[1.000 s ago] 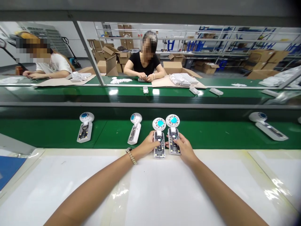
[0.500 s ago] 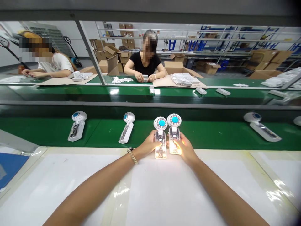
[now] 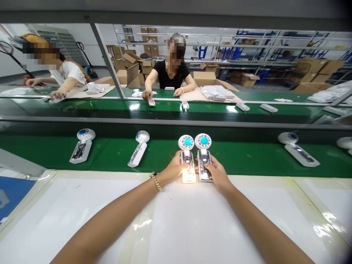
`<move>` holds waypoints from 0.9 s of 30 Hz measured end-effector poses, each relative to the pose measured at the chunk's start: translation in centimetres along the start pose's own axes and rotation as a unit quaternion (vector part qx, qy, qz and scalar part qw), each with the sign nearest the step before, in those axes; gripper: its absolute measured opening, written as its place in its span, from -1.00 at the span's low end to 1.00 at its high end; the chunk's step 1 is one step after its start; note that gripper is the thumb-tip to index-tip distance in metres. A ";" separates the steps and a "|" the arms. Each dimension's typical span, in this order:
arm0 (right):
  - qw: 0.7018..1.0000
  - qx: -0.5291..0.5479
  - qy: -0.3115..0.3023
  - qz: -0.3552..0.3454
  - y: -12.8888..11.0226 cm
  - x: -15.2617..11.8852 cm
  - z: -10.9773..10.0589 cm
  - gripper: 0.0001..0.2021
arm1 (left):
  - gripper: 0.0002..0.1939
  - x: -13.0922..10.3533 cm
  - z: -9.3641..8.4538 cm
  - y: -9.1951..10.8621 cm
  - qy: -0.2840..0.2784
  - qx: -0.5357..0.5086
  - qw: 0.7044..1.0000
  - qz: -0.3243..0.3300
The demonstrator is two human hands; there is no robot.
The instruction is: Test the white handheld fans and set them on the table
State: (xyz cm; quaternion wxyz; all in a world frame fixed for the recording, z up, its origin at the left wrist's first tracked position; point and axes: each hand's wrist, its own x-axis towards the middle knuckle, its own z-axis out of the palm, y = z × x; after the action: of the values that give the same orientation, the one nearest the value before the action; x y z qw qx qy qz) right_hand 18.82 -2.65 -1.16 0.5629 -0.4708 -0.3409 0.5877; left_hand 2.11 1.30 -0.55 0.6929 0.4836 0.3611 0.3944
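Note:
My left hand (image 3: 176, 167) is closed round a small handheld fan (image 3: 187, 143) with a white round head, a blue centre and a clear front on its handle. Its handle glows warm yellow near the bottom, and my thumb presses on the front. Beside it, my right hand (image 3: 217, 172) grips a second handheld fan (image 3: 203, 141) of the same kind, thumb on the handle's front; its handle is mostly dark. Both fans stand side by side, heads up, over the near edge of the green conveyor belt (image 3: 165, 157).
More fans lie on the belt: two at the left (image 3: 82, 146) (image 3: 139, 150) and another at the right (image 3: 299, 148). White sheets cover the near table (image 3: 189, 227). Across a grey rail (image 3: 176, 123), two co-workers handle white parts on a second belt (image 3: 214, 110).
The right fan's handle light has gone out; the left one still glows. Fans on my belt have shifted left. Parts on the far belt have moved right, and the co-workers' arms have reached out.

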 end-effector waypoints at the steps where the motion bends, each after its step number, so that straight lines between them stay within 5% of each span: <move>1: 1.000 -0.004 -0.002 0.001 0.0 0.0 0.0 -0.53 | -0.53 0.0 0.0 0.0 -0.001 -0.003 1.000 -0.002; 27: 1.000 0.003 -0.014 -0.007 -0.1 -0.2 -0.1 -0.51 | -0.51 0.1 0.1 0.2 -0.033 -0.045 0.998 -0.022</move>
State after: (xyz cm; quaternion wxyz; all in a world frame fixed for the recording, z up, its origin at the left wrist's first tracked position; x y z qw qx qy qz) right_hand 18.96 -2.87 -1.10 0.5633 -0.4583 -0.3499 0.5918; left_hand 2.19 1.38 -0.34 0.7341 0.4569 0.3305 0.3784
